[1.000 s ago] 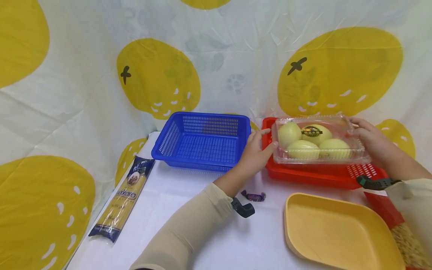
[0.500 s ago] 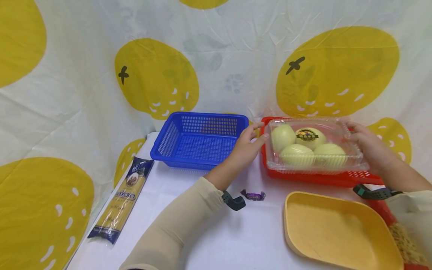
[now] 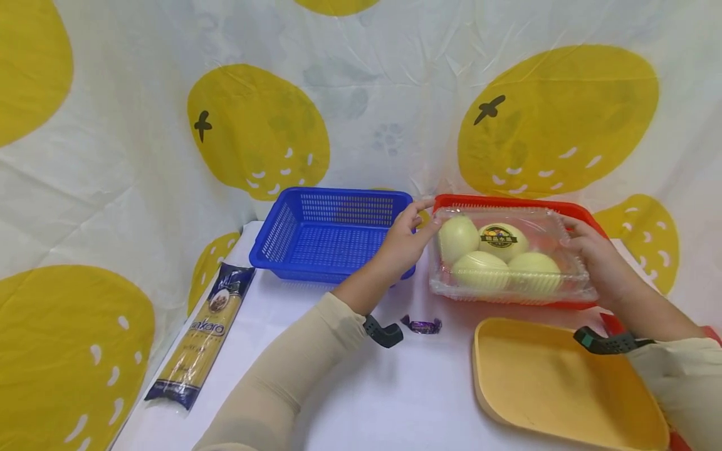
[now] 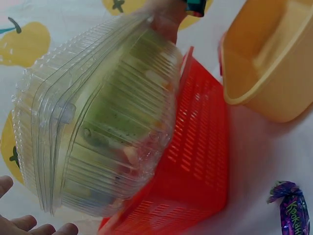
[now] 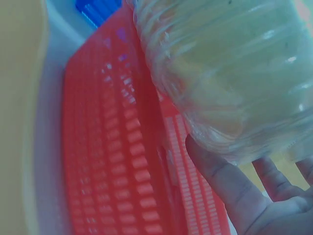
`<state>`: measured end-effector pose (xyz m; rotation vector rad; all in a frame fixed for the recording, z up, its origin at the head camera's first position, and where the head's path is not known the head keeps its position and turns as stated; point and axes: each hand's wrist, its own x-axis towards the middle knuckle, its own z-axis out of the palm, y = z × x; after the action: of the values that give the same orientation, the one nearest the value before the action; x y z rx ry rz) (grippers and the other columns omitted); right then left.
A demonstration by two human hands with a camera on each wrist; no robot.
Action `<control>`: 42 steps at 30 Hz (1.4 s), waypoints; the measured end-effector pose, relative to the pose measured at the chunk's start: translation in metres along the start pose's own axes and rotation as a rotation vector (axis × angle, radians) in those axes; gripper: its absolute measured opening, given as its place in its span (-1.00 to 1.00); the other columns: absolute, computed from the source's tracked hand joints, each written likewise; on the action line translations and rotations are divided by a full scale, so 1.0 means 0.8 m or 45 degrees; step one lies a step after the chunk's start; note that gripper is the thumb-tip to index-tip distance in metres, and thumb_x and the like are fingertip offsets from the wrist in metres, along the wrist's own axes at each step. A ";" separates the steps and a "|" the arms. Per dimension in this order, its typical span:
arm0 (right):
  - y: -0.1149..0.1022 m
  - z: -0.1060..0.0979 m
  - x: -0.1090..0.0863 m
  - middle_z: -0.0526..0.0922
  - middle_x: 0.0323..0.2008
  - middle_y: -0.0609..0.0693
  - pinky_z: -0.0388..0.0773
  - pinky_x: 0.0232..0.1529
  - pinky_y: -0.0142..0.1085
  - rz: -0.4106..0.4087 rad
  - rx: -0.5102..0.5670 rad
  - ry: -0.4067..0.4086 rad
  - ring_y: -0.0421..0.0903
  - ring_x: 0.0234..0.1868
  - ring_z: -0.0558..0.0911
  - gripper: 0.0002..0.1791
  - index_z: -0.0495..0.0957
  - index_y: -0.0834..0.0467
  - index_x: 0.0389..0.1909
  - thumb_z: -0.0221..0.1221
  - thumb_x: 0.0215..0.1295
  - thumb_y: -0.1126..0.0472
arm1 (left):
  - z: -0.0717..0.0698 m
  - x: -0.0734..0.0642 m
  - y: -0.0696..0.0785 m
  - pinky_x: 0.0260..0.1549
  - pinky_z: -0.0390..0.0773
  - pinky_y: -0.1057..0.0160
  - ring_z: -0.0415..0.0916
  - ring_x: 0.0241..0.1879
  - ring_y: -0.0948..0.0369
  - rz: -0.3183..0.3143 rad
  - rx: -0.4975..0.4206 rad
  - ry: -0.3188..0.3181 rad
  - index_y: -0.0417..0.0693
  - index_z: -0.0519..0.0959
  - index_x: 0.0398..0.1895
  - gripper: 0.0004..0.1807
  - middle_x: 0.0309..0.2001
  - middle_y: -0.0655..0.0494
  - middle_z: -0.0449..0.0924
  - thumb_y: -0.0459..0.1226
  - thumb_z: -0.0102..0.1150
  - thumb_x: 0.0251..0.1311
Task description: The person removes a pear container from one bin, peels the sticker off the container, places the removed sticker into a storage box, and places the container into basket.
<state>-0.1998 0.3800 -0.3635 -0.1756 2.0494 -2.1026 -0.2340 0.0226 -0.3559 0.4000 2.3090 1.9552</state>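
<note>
A clear plastic fruit box [image 3: 496,291] with several pale yellow-green fruits and a dark label on its lid sits over the red basket [image 3: 530,202], tilted towards me. My right hand [image 3: 598,260] grips its right end; in the right wrist view, fingers [image 5: 230,183] lie against the box's lower side. My left hand [image 3: 403,238] is at the opposite end with fingers spread. In the left wrist view, those fingers [image 4: 36,227] stand apart from the box [image 4: 117,122]. Much of the basket is hidden under the box.
A blue basket [image 3: 338,271] stands to the left. A purple-wrapped candy [image 3: 422,326] lies in front, beside a yellow tray [image 3: 564,376]. Red packaging [image 3: 679,440] shows partly behind the tray. A spaghetti packet [image 3: 203,335] lies at the table's left edge.
The fruit box and my right hand have moved left and nearer to me over the basket. My left hand has shifted slightly left. The red basket's visible right end is further left.
</note>
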 end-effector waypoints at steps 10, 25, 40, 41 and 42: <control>0.009 0.036 -0.015 0.54 0.22 -0.26 0.73 -0.09 -0.37 -0.050 -0.015 -0.035 -0.25 0.02 0.67 -0.52 0.28 -0.25 0.48 -0.13 0.71 0.24 | -0.026 -0.015 -0.009 0.48 0.34 -0.14 0.17 0.61 -0.03 -0.039 -0.068 -0.011 0.30 0.46 0.53 -0.48 0.66 0.15 0.17 -0.03 0.20 0.57; 0.016 0.090 -0.029 0.38 0.31 -0.14 0.76 -0.07 -0.29 -0.063 0.066 -0.013 -0.22 0.07 0.69 -0.50 0.30 -0.22 0.48 -0.06 0.68 0.27 | -0.081 -0.049 -0.021 0.41 0.46 -0.06 0.15 0.62 -0.02 -0.067 -0.130 -0.041 0.24 0.43 0.55 -0.48 0.62 0.11 0.23 -0.05 0.15 0.60; 0.019 0.143 -0.046 0.25 0.34 -0.11 0.75 0.01 -0.25 0.023 0.074 0.049 -0.11 0.23 0.48 -0.45 0.27 -0.25 0.49 -0.01 0.62 0.27 | -0.112 -0.083 -0.027 0.42 0.45 -0.11 0.19 0.60 -0.04 -0.003 -0.178 -0.080 0.09 0.41 0.56 -0.50 0.58 0.07 0.31 -0.15 0.09 0.63; 0.019 0.147 -0.047 0.25 0.35 -0.12 0.74 0.02 -0.25 0.032 0.070 0.054 -0.11 0.25 0.46 -0.45 0.26 -0.25 0.49 0.00 0.62 0.27 | -0.114 -0.085 -0.027 0.42 0.44 -0.12 0.20 0.60 -0.04 -0.003 -0.180 -0.075 0.08 0.41 0.55 -0.50 0.57 0.07 0.31 -0.16 0.09 0.63; 0.018 0.151 -0.048 0.24 0.37 -0.11 0.73 0.04 -0.26 0.038 0.069 0.059 -0.10 0.27 0.44 -0.44 0.25 -0.24 0.49 0.01 0.61 0.27 | -0.117 -0.088 -0.028 0.42 0.44 -0.12 0.21 0.59 -0.04 -0.002 -0.185 -0.069 0.06 0.42 0.55 -0.50 0.57 0.07 0.31 -0.17 0.09 0.62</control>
<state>-0.1346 0.2708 -0.3720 -0.0881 2.0050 -2.1607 -0.1915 -0.0877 -0.3680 0.4318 2.1174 2.0682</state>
